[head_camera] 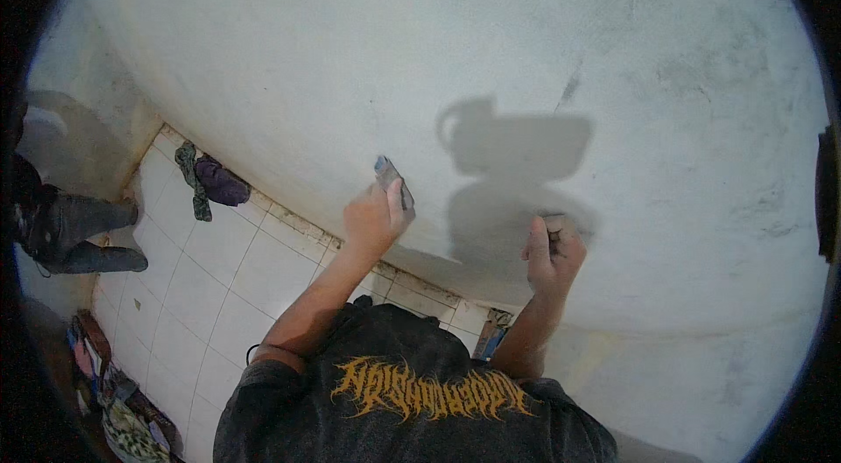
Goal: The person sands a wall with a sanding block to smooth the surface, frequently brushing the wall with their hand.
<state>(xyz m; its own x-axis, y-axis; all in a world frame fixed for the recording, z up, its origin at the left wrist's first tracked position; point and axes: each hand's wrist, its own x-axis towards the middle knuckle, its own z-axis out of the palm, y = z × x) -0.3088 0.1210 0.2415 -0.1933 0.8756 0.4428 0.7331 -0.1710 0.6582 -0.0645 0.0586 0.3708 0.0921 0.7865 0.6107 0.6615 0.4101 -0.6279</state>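
Observation:
My left hand [374,216] is in front of a pale painted wall [315,69], pinching a small grey folded piece [397,186] with a bluish end between thumb and fingers. What the piece is made of cannot be told. To the right, my right hand [555,253] is raised near the wall, fingers curled and their tips dark; whether something small lies inside the curl is unclear. A grey shadow [519,147] falls on the wall above and between the hands. Dark scuffs [696,78] mark the wall at the upper right.
White floor tiles [210,292] run along the wall's foot. Dark purple cloth [222,182] and a patterned cloth [194,184] lie there. Another person's legs [98,233] are at the far left. Piled fabrics [131,417] lie lower left; a blue-and-brown object [489,338] sits beside my right forearm.

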